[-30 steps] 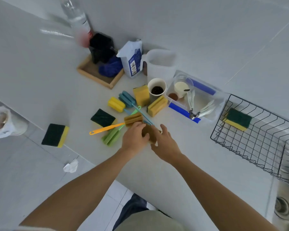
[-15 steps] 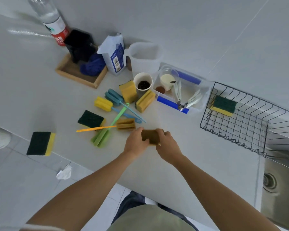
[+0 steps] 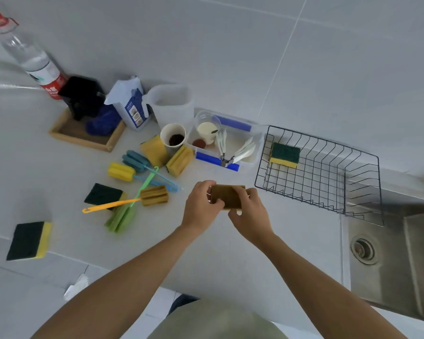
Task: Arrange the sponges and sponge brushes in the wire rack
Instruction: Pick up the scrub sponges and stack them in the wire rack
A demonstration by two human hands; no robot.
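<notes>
Head view, change: the brown sponge (image 3: 227, 196) now sits further from the brush pile and nearer the wire rack (image 3: 321, 172) than half a second ago; the water bottle (image 3: 30, 55) shows more fully.
Left hand (image 3: 201, 206): grip closed on the brown sponge's left end, above the desk (image 3: 218, 250).
Right hand (image 3: 251, 216): grip closed on the sponge's right and lower edge.
Rack: one green-and-yellow sponge (image 3: 285, 155) lies in its far left corner; the other cells are bare wire.
Around: orange-handled brush (image 3: 123, 201), green brush (image 3: 125, 211), blue brush (image 3: 142, 162) and yellow brush (image 3: 121, 172) cross in a pile left of the hands; two yellow sponges (image 3: 179, 160) lean by a paper cup (image 3: 173, 137); a clear tray (image 3: 227, 148) stands between cup and rack.
Edges: one sponge (image 3: 29, 241) lies at the desk's near left edge; a sink (image 3: 392, 255) opens beside the rack's near right side.
Room: bare desk lies between hands and rack.
</notes>
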